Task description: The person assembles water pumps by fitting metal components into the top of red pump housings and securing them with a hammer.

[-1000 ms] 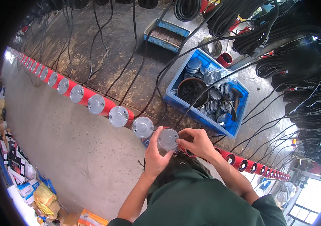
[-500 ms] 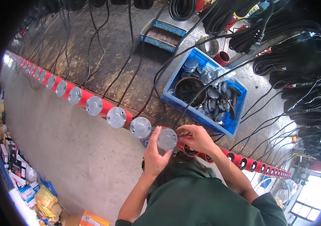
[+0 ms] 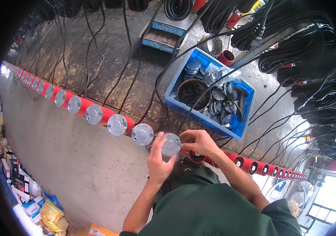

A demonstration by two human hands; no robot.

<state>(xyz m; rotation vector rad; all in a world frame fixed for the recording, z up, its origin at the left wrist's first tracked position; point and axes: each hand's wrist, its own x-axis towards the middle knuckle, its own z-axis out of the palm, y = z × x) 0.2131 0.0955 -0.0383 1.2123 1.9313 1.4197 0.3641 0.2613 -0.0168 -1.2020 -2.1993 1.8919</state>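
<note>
A round silver metal end cap (image 3: 171,144) sits at the mouth of one red cylindrical housing in the long row along the front edge of the surface (image 3: 109,74), held between both hands: the left hand (image 3: 159,162) cups it from below with thumb and fingers closed around its rim, and the right hand (image 3: 198,142) pinches its right edge, fingers curled tight on it. To the person's left, the red cylinders with silver caps already on (image 3: 117,125) run off toward the far end, so that stretch looks done; to the right, the open red cylinders with dark mouths (image 3: 250,165) are uncapped, and by my reckoning a good part of the row is left. Behind the hands a blue plastic bin (image 3: 175,103) holds more silver discs and dark parts, with black cables (image 3: 128,59) trailing across the grimy surface and coiled thickly at the right. Down on the floor at lower left lie small stacked cartons (image 3: 16,185) in white, red and blue, and a yellow bag (image 3: 49,214), their labels too small to make out
</note>
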